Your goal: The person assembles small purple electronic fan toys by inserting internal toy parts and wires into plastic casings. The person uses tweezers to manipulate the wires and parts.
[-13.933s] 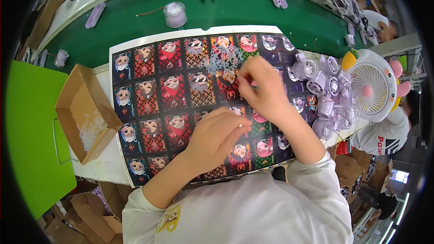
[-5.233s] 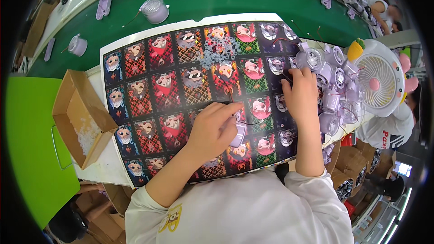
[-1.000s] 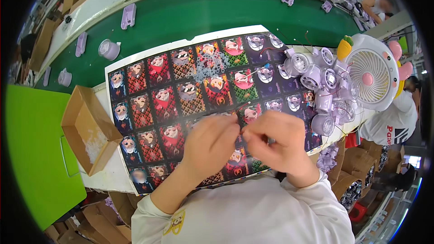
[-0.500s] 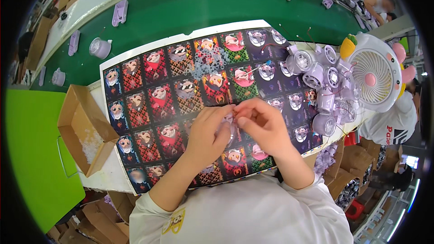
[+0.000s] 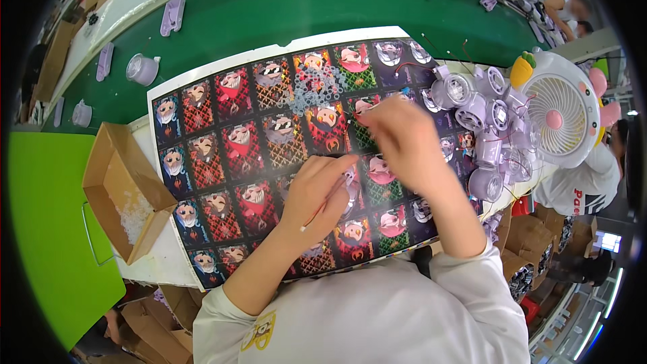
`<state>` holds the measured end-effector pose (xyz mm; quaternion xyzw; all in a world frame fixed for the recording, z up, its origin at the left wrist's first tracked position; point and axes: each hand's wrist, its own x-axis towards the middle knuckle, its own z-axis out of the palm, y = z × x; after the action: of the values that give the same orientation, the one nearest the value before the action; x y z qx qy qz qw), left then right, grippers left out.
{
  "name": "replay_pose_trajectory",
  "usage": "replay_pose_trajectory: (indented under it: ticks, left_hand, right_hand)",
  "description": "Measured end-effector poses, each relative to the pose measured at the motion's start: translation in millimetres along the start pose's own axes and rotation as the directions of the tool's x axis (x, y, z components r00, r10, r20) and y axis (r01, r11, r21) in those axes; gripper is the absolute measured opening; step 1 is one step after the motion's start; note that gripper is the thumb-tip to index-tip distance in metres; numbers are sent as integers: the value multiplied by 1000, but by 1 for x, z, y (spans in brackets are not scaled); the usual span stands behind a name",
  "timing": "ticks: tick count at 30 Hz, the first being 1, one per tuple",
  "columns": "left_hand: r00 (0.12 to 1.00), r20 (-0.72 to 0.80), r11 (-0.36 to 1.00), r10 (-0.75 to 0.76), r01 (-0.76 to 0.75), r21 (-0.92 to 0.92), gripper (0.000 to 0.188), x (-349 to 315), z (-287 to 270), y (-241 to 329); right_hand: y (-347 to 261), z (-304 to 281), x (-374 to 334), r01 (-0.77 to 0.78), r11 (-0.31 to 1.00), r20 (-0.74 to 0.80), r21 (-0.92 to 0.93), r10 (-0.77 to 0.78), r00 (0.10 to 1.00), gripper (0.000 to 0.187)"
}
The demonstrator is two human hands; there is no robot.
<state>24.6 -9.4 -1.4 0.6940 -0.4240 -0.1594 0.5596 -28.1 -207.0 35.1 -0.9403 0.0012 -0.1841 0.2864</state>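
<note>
My left hand [image 5: 313, 192] is closed around a small lilac plastic part [image 5: 348, 178], mostly hidden by the fingers. A thin wire with a white end [image 5: 304, 227] hangs across this hand toward the wrist. My right hand [image 5: 404, 138] is raised beyond it, over the printed sheet, with its fingers bent together and slightly blurred. It covers the place where a thin shaft with a blue end lay; what its fingers hold, if anything, is hidden. Farther off, a pile of small clear rings [image 5: 313, 91] lies on the sheet.
Lilac motor housings with wires [image 5: 488, 118] are heaped at the right, beside a white fan [image 5: 556, 114]. A cardboard box [image 5: 128, 192] with small clear pieces stands left. The printed sheet [image 5: 276, 135] covers the table; beyond it, a green belt [image 5: 269, 7] carries lilac parts.
My right hand has left the lilac part and moved away from me and to the right. My left hand stays around the part. Lilac pieces on the belt have shifted slightly left.
</note>
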Motion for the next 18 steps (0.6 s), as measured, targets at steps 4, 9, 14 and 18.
replay_pose_trajectory:
  ticks: [4, 9, 14, 18]
  left_hand:
    - [999, -17, 998, -51, 51, 27, 41, 1, 2, 5]
    - [993, -64, 994, -97, 101, 52, 41, -3, 3, 4]
    - [992, -90, 995, -84, 89, 49, 43, -4, 5, 3]
    - [992, -71, 994, -101, 104, 40, 36, -4, 6, 4]
  right_hand:
    - [37, 2, 11, -134, 908, 86, -398, 182, 979, 12]
    - [20, 1, -11, -136, 979, 169, -150, 161, 972, 9]
    - [-39, -13, -49, -102, 935, 198, 340, 35, 980, 14]
    - [-54, 7, -55, -119, 947, 73, 299, 101, 992, 19]
